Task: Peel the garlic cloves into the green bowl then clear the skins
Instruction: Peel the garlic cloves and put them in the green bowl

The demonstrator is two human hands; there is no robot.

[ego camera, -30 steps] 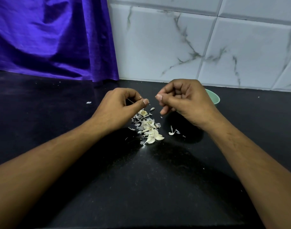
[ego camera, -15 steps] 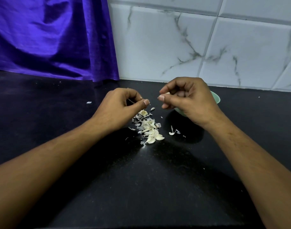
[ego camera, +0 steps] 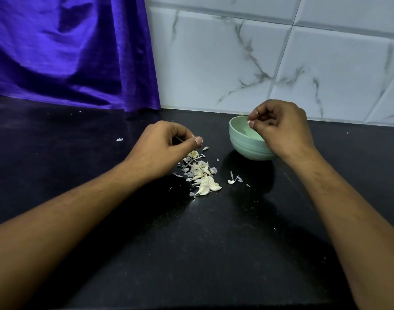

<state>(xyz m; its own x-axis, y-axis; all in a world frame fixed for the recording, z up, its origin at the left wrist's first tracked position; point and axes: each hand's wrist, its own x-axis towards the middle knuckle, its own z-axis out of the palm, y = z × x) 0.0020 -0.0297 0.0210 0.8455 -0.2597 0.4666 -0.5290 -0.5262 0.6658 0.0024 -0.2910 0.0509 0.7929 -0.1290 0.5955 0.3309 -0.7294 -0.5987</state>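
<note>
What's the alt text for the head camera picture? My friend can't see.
The right hand holds a small garlic piece over the green bowl. The left hand pinches a thin scrap above a pile of cloves and skins on the black counter.

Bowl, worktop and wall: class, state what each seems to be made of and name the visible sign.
Bowl: probably matte plastic or glazed ceramic; pale green, ribbed sides, soft sheen. Worktop: likely polished black stone; speckled, faintly reflective. Wall: glossy marble-look tiles; grey veins, grout lines.
</note>
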